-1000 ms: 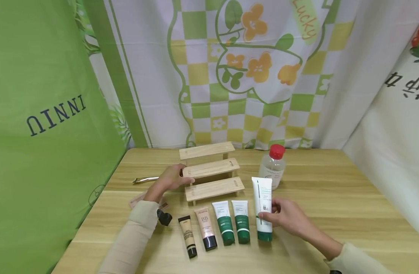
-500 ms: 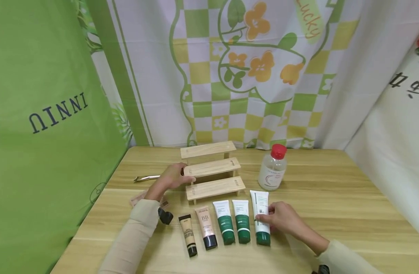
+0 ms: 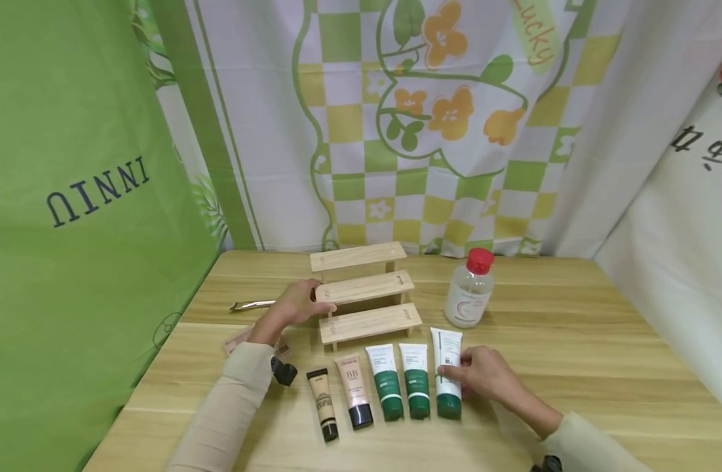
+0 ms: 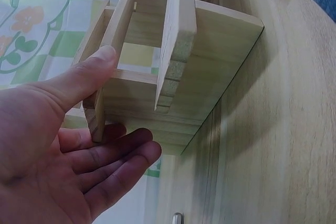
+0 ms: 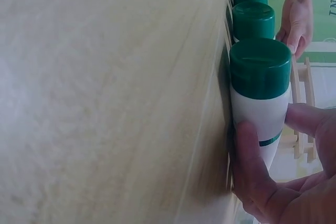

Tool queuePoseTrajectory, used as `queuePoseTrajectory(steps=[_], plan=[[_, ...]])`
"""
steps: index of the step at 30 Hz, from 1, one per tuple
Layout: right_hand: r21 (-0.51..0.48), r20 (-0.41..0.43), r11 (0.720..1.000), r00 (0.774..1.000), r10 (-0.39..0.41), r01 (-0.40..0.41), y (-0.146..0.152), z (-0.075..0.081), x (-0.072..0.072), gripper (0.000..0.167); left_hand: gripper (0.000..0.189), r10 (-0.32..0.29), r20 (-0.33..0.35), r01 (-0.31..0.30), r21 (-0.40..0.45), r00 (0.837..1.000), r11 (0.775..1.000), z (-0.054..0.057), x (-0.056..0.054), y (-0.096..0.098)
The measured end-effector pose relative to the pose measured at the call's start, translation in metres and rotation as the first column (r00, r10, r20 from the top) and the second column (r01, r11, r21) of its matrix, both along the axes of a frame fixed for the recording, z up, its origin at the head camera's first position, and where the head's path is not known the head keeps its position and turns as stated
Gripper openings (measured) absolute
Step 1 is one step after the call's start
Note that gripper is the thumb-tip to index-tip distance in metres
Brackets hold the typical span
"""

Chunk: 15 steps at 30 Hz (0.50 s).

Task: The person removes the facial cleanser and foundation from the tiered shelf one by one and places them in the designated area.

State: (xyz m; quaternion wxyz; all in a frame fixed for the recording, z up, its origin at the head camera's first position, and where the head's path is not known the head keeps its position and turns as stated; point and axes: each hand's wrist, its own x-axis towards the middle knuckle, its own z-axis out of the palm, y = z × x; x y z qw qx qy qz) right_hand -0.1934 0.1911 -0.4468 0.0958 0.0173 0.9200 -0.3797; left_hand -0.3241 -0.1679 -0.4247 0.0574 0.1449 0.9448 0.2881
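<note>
My left hand (image 3: pixel 296 303) grips the left end of a three-tier wooden display rack (image 3: pixel 369 321). In the left wrist view its thumb lies on top of the middle board (image 4: pixel 118 35), with the fingers underneath. My right hand (image 3: pixel 487 375) pinches a white tube with a green cap (image 3: pixel 449 349), which lies on the table, cap toward me. This tube ends a row with two smaller green-and-white tubes (image 3: pixel 387 383), a pink BB cream tube (image 3: pixel 354 390) and a slim beige tube with a black cap (image 3: pixel 322 403). The right wrist view shows thumb and fingers on either side of the tube's white body (image 5: pixel 257 114).
Behind the right hand stands a clear bottle with a red cap (image 3: pixel 470 295). A shiny metal tool (image 3: pixel 251 305) and a pinkish palette (image 3: pixel 237 341) lie left of the rack, partly behind the left arm. Printed curtains (image 3: pixel 432 196) hang along the table's back edge.
My right hand has lowered the white tube from a raised position onto the table and nudged it left beside the row. My left hand has stayed on the rack.
</note>
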Motion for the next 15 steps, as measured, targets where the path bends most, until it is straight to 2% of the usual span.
queuePoseTrajectory(steps=[8, 15], plan=[[-0.025, 0.012, 1.000, 1.000, -0.018, 0.018, 0.0001, -0.0030, 0.0002, 0.033, 0.056, 0.010, 0.018, -0.011, 0.036, 1.000, 0.999, 0.0004, 0.0023, 0.0003], [0.001, 0.003, 1.000, 1.000, 0.000, 0.000, 0.0032, -0.0018, 0.0001, 0.036, 0.064, 0.010, 0.026, -0.011, 0.048, 1.000, 0.999, 0.0008, 0.0040, 0.0005]])
